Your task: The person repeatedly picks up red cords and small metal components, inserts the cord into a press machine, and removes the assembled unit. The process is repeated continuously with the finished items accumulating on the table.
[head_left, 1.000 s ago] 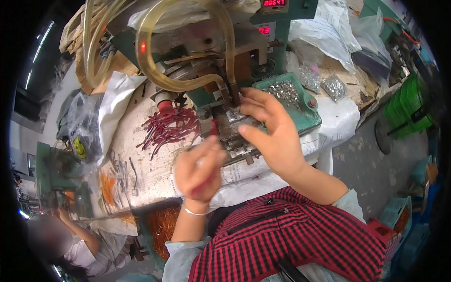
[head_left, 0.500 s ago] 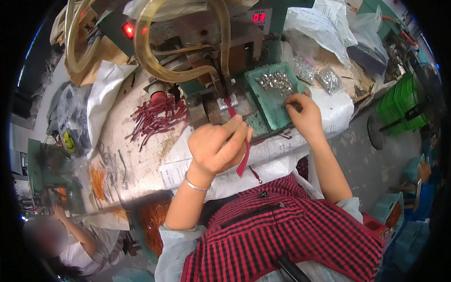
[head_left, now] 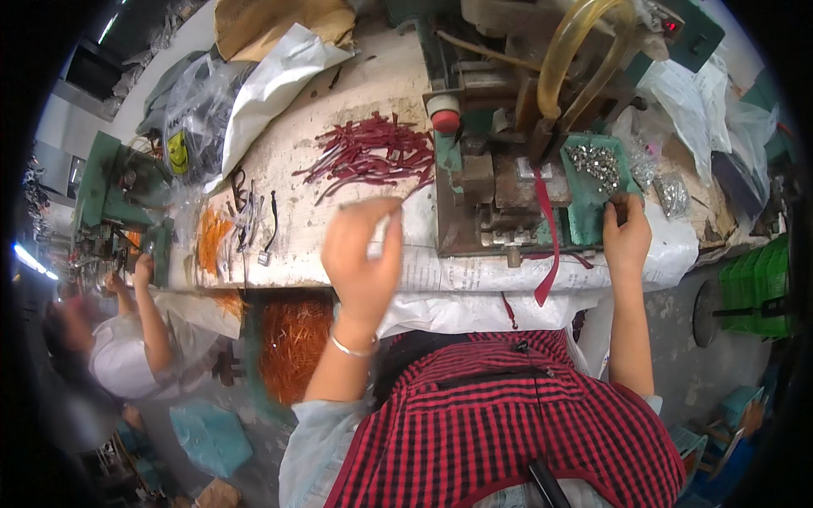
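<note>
2 hands at work, 1 person. L hand (head_left: 362,258) is up over the white bench (head_left: 339,212), thumb & fingertips pinched on 1 thin pale thing; it's blurred, can't tell what it is. A silver bangle (head_left: 351,347) sits on that wrist. R hand (head_left: 627,237) rests at the edge of the green tray (head_left: 584,212), fingers curled down on the rim, near the pile of small silver bits (head_left: 595,161); can't tell if it grips any.

1 red strap (head_left: 546,241) hangs from the green machine (head_left: 491,182) over the bench front, betw. the 2 hands. 1 heap of red straps (head_left: 373,152) lies on the bench, just past the L hand; too many to count. 1 red round button (head_left: 445,121) on the machine. 1 yellowish hose (head_left: 576,46) loops over it.

Far L: 1 clear plastic bag (head_left: 182,106) w/ a yellow round label (head_left: 177,152). 1 white bag (head_left: 271,80) beside it, 1 brown cardboard piece (head_left: 271,21) at top. 1 orange heap (head_left: 212,241) on the bench, more orange stuff (head_left: 292,343) under it. Another person (head_left: 127,347) sits far L.
</note>
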A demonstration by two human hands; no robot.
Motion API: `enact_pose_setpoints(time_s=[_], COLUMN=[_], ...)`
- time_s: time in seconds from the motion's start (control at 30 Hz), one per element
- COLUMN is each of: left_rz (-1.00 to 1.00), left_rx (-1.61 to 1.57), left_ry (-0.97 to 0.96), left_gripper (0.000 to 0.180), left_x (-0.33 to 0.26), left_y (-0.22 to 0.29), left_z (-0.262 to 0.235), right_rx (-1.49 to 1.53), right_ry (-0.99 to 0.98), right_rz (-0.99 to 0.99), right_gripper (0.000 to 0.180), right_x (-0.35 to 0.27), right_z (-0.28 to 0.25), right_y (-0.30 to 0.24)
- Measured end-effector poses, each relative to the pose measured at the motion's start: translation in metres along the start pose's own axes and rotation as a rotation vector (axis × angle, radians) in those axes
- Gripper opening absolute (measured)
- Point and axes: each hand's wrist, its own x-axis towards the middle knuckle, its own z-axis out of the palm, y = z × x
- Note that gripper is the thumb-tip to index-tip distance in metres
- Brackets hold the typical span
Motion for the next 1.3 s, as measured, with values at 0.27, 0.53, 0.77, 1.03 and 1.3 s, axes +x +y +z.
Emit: enact_pose_setpoints(time_s=[0.27,0.53,0.77,1.03,1.3], left_rz=[0.037,-0.342,-0.535,-0.736,-0.311], left_rx=[0.730,0.473,-0.330,-0.523,-0.790], left_ry=[-0.576,-0.504,-0.013,0.169,0.210], left_gripper=[0.011,0.021,0.018,0.024,0.025], left_x=[-0.001,0.026,0.011,-0.019,0.043], left_y=[-0.100,-0.114,-0.099,-0.103,-0.004], left_z=[0.094,0.055,0.025,0.038,0.010], right_rx=[0.026,0.061,0.521,0.732,0.880], right_ry=[0.121,0.214,0.076,0.020,-0.023], right_rz=[-0.149,0.015,0.139,-0.217,-0.186], right_gripper=[0.020,0.012,0.012,0.018,0.025], right_x=[0.012,-0.040,-0.022,0.013,0.003], right_z=[0.010,-0.044,-0.032,-0.005,0.011], right_y=[-0.002,0.024,-0.014,-0.135,-0.143])
